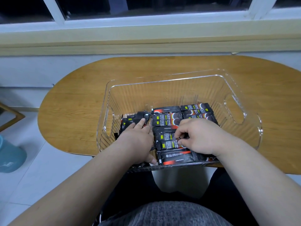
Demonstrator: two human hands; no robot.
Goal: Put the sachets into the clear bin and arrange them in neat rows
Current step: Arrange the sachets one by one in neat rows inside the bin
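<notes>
The clear bin [162, 92] sits at the near edge of the table [81, 88]. We find the sachets [167, 119] lying in rows on the bin floor, packed toward its near wall. The left hand [136, 139] lies flat with fingers straight, resting on the stack at the bin's left side. The right hand [200, 136] is curled, and its thumb and fingertips [178, 133] pinch one sachet [164, 137] in the middle row.

Oval wooden table [78, 98] — window [146, 7] beyond
</notes>
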